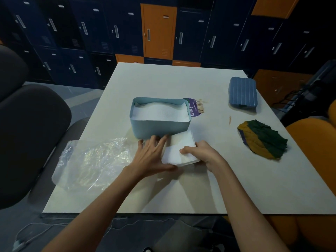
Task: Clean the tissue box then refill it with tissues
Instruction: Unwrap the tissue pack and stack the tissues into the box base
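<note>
While the pale blue tissue box (pixel 160 128) sits open at the middle of the desk (pixel 181 188) with a white layer of tissues inside, a second stack of tissues (pixel 179 148) lies just in front of it, touching its near wall. The right hand (pixel 203 153) grips the stack's near right corner with curled fingers. The left hand (pixel 151 155) lies flat against the stack's left edge, its fingers (pixel 154 140) straight and spread, holding nothing.

The step looks like squaring the stack before it goes in. It would be wise to keep both sides pressed evenly, lift the pile level, and lower it straight so no sheet catches on the rim or folds over. The box looks nearly full, so a gentle press may be needed before closing it.

At the upper right lies the darker blue lid (pixel 242 92), well apart from the box, and below it a yellow, green and purple cloth (pixel 261 139). A crumpled clear plastic wrapper (pixel 94 160) lies at the lower left. Dark blue lockers (pixel 91 33) with a few orange doors fill the background, and a dark chair (pixel 32 133) stands at the left.
</note>
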Demonstrator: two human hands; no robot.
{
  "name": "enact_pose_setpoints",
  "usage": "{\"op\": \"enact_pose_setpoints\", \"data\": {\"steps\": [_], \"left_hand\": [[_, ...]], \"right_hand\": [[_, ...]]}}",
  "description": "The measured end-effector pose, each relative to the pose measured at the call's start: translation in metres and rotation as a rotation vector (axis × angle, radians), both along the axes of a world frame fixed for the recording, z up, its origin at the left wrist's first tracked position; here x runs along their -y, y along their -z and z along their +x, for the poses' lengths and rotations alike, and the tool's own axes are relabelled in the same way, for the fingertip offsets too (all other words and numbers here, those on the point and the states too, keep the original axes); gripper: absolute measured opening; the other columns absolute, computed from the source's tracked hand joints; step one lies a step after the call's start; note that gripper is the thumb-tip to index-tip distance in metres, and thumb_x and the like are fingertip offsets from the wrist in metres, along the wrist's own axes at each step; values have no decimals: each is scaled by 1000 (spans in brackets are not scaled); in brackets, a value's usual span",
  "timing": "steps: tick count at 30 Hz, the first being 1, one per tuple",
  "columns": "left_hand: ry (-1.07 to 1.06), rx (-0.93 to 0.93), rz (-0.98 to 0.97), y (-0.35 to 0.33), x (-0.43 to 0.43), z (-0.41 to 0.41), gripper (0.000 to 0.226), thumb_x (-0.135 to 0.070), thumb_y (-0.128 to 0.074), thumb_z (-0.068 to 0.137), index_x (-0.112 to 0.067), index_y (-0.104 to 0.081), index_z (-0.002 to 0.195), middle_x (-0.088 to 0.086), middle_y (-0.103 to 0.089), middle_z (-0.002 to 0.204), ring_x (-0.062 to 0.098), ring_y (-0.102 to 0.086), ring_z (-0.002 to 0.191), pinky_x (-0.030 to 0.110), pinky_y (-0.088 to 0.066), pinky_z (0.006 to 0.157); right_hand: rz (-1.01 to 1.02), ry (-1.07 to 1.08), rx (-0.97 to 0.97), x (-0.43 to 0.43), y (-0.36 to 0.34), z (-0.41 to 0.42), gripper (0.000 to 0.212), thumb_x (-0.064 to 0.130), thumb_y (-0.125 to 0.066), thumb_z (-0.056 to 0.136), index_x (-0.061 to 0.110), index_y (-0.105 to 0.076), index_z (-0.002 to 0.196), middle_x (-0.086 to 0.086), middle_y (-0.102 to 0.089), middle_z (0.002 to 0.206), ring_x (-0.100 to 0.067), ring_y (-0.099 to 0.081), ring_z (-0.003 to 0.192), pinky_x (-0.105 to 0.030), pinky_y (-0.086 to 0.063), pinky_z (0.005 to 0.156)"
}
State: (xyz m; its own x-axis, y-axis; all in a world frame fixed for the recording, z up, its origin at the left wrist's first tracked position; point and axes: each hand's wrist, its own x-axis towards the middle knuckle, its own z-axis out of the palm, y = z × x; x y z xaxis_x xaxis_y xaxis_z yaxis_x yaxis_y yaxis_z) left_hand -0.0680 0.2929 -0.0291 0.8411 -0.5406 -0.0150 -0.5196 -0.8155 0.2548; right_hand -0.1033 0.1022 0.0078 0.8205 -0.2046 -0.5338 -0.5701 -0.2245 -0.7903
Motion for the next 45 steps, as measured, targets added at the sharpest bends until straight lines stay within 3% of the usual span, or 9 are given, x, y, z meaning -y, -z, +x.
{"op": "enact_pose_setpoints", "data": {"steps": [7, 13, 21, 26, 31, 35, 38, 42, 45], "left_hand": [[1, -130, -220, -11, 5, 1, 122, -88, -55, 53, -32, -13, 152, -1, -34, 124, 21, -40, 121, 41, -32, 107], [20, -328, -583, -51, 10, 15, 91, -53, -80, 71, -32, -34, 147, -6, -49, 139, 9, -45, 127, 31, -41, 105], [-60, -788, -739, -64, 14, 12, 27, -28, -75, 84, -10, -73, 103, 5, -76, 101, 15, -70, 87, 32, -57, 80], [-96, -935, -908, -58, -1, 2, 24, -22, -66, 90, -19, -68, 114, -1, -75, 102, 11, -70, 87, 21, -55, 70], [-133, -994, -1030, -58, -12, 1, 25, -20, -63, 90, -21, -64, 115, -1, -74, 102, 15, -69, 88, 23, -55, 70], [-203, -1025, -1082, -53, -14, -4, 17, -13, -59, 91, -19, -62, 107, -5, -74, 84, 10, -70, 73, 20, -54, 61], [-223, -1022, -1122, -48, -16, -11, 19, -7, -57, 92, -17, -62, 108, -4, -75, 85, 10, -70, 72, 19, -54, 59], [-243, -1040, -1157, -41, -19, -19, 25, -6, -57, 93, -15, -63, 116, 2, -75, 100, 14, -71, 85, 25, -58, 69], [-257, -1073, -1184, -37, -16, -22, 28, -10, -58, 93, -17, -63, 120, 5, -73, 109, 16, -70, 92, 26, -58, 73]], "right_hand": [[95, -28, 175, 13, -22, -2, 31, 5, -66, 82, 8, -60, 112, -12, -68, 103, -28, -67, 89, -42, -57, 77], [69, -158, 370, 35, -64, -7, 30, -1, -69, 79, 15, -62, 104, -6, -69, 103, -26, -67, 96, -45, -56, 85], [198, -14, 404, 52, -68, -2, 29, 12, -67, 87, 15, -58, 115, -6, -66, 107, -22, -65, 95, -39, -56, 85], [-174, 287, 207, 64, -18, -2, 30, 30, -62, 91, 15, -56, 117, -7, -66, 101, -20, -66, 84, -35, -56, 70], [-687, 93, -57, 45, 33, 1, 63, 65, -62, 78, 12, -50, 109, -16, -49, 115, -34, -52, 103, -36, -41, 74], [-673, 138, -53, 32, 35, 7, 33, 41, -64, 83, 14, -62, 101, -13, -45, 118, -33, -49, 105, -39, -48, 81], [-498, 193, 44, 37, 29, 9, 20, 31, -65, 78, 11, -67, 82, -12, -63, 98, -29, -61, 86, -34, -54, 74], [-167, 296, 237, 48, -6, -1, 10, 13, -61, 86, 6, -62, 93, -11, -61, 86, -25, -62, 77, -32, -53, 60], [-228, 219, 396, 56, -45, -11, 14, 6, -59, 87, 12, -56, 100, -6, -58, 89, -24, -59, 82, -45, -56, 73]]}}
